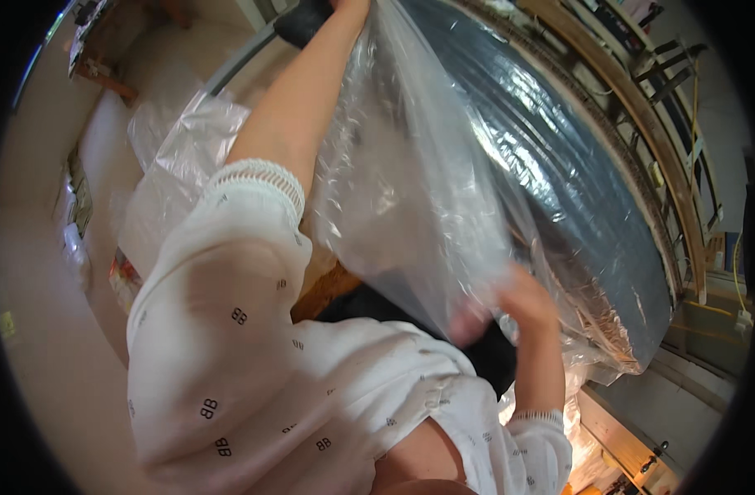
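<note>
A large dark round object (559, 165), grey-blue and glossy, filled the upper right of the view, curving from the top centre down toward the lower right. A clear plastic sheet (410, 190), crinkled and shining with highlights, was draped over it and hung loose toward the person, blurring the surface beneath. Along the object's outer edge ran a rim (641, 157) that looked like tan wood.

The floor (56, 346) was pale and smooth, bending with the lens on the left. A wooden frame with rungs (682, 99) stood behind the round object at the right.

More crumpled clear plastic (167, 165) lay on the floor to the left, beyond the white sleeve (229, 330) with small dark marks that took up the lower middle.

The left hand (352, 7) was stretched up to the top edge of the picture, where it met the sheet's upper part; it was cut off there, so its grip could not be told. The right hand (522, 301) was low at the right, fingers closed on a gathered fold of the sheet, blurred by movement.
</note>
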`<state>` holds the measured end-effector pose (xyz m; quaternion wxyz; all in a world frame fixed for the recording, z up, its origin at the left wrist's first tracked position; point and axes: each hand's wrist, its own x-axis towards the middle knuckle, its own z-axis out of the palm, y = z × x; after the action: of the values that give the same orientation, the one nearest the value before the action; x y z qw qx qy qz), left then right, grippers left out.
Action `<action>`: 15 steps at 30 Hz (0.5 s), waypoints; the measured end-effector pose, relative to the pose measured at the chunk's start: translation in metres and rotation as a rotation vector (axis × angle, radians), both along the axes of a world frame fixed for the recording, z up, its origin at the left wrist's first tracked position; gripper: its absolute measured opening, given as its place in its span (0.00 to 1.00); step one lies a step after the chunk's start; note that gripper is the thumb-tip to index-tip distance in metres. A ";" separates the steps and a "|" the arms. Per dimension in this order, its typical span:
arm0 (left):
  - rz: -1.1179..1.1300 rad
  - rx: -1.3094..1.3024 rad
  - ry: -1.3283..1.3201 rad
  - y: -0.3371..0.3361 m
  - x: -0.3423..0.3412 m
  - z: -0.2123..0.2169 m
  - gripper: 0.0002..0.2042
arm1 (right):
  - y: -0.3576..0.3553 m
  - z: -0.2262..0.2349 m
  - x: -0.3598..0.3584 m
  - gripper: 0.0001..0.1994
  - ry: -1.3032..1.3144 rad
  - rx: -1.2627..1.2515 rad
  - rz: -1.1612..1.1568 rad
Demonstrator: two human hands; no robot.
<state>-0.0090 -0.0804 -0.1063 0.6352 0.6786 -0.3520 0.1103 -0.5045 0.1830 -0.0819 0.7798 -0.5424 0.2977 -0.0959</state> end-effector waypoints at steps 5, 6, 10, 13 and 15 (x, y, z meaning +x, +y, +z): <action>-0.063 -0.003 0.016 0.003 -0.028 0.013 0.08 | 0.045 0.067 -0.101 0.26 -0.470 -0.356 -0.530; -0.033 -0.003 0.037 0.001 -0.023 0.011 0.09 | 0.057 0.060 -0.155 0.25 -0.333 -0.457 -0.560; 0.009 0.095 -0.030 -0.012 0.023 0.004 0.10 | 0.053 0.014 -0.089 0.21 0.299 -0.766 -0.722; 0.007 0.103 -0.075 -0.003 0.070 0.000 0.13 | 0.096 -0.018 -0.103 0.21 0.810 -1.072 -0.799; 0.017 0.131 -0.139 -0.025 0.049 0.000 0.17 | 0.125 0.004 -0.165 0.24 0.742 -0.874 -1.254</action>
<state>0.0399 -0.1058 -0.1058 0.5625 0.7123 -0.3960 0.1392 -0.6692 0.3078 -0.0776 0.1547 -0.5260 0.7157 -0.4326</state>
